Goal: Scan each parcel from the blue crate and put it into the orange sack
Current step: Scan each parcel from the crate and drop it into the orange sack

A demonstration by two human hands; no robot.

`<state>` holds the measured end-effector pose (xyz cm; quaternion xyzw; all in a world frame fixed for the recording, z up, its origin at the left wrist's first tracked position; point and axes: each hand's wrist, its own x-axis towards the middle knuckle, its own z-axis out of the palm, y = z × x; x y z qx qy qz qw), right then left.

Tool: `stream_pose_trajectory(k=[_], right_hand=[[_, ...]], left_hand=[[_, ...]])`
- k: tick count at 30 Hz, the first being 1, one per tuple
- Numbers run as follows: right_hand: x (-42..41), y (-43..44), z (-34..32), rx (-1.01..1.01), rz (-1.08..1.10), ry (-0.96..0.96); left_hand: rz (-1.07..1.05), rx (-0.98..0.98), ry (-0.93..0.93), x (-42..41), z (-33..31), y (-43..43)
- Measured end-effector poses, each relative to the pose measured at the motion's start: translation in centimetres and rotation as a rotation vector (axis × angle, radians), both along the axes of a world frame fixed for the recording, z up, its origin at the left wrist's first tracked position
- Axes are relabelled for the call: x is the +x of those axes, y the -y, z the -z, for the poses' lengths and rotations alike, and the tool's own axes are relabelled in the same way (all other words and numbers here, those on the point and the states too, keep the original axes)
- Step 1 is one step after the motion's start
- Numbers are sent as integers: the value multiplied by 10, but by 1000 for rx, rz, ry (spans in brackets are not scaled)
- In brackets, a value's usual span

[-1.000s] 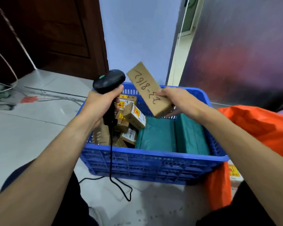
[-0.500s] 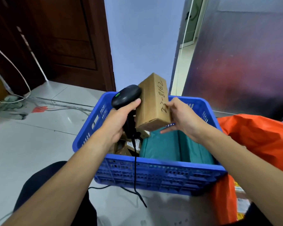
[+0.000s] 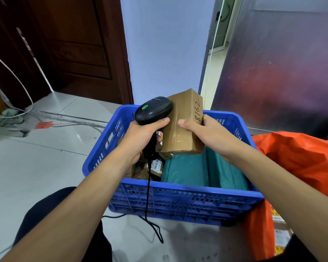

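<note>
My left hand (image 3: 140,138) grips a black corded barcode scanner (image 3: 152,110), its head right against the parcel's left side. My right hand (image 3: 206,136) holds a brown cardboard parcel (image 3: 182,129) upright above the blue crate (image 3: 178,201), with handwritten digits on its right face. Inside the crate lie two green soft packages (image 3: 187,171) and several small labelled boxes (image 3: 155,166) at the left. The orange sack (image 3: 301,157) sits to the crate's right, partly open, with labelled parcels (image 3: 280,235) showing low inside it.
The scanner's black cable (image 3: 150,214) hangs down over the crate's front wall onto the tiled floor (image 3: 36,167). A dark wooden door (image 3: 74,44) stands at back left, a white cable and cloth (image 3: 9,114) lie on the floor at left. My knees frame the bottom.
My right hand turned the parcel from slanted to nearly upright and brought it beside the scanner. My left hand moved the scanner right until it met the parcel. The camera shifted.
</note>
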<state>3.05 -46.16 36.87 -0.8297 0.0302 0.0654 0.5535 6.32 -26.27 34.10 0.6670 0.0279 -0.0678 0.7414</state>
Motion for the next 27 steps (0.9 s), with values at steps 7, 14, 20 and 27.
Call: stream_pose_trajectory(k=[7, 14, 20, 27], right_hand=[[0, 3, -4, -213, 34, 217], [5, 18, -7, -420, -7, 513], [11, 38, -11, -639, 30, 638], [9, 35, -5, -699, -34, 735]], left_hand=[[-49, -139, -54, 4, -4, -5], [-18, -270, -187, 3, -12, -15], [14, -263, -233, 3, -13, -17], [-8, -151, -224, 5, -9, -10]])
